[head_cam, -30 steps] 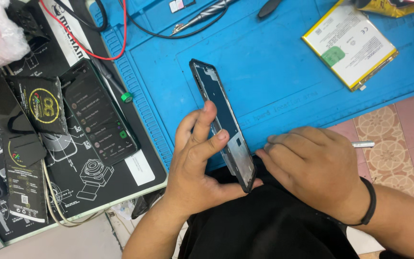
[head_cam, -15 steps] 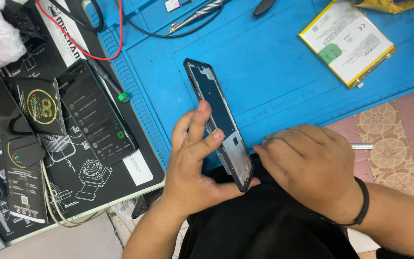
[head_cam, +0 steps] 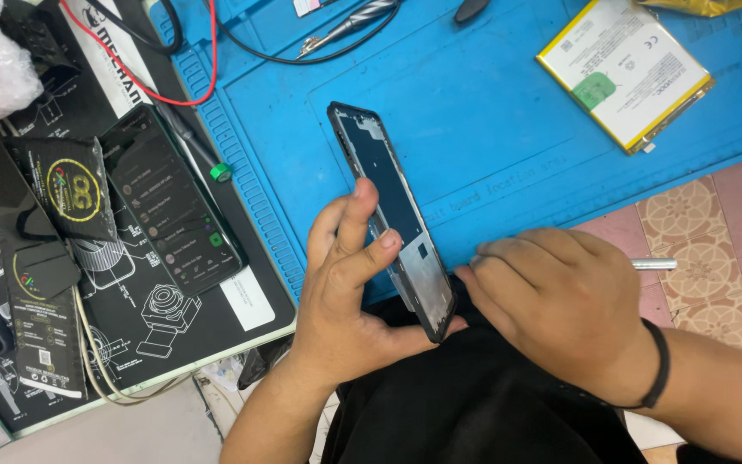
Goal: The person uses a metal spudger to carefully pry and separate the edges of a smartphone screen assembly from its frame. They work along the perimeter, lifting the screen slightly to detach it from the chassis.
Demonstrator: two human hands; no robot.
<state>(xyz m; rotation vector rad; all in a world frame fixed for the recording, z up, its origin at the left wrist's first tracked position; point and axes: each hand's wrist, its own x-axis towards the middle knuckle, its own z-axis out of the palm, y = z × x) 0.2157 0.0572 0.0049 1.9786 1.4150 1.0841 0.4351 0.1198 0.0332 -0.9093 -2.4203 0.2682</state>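
My left hand grips a black phone frame by its lower end, tilted on edge over the blue work mat. The frame's bare inside faces right and its top end points up and left. My right hand is closed around a thin silver tool, whose end sticks out to the right; the hand's fingertips sit close to the lower end of the frame. A black band circles my right wrist. Whether the tool's tip touches the frame is hidden by my fingers.
A white and yellow phone battery lies at the mat's upper right. A dark phone and black packets rest on a black mat at left. Red and black cables cross the top. Tiled floor shows at right.
The view has shifted slightly. My left hand has lifted the frame a little up and left. My right hand stays at the frame's lower end.
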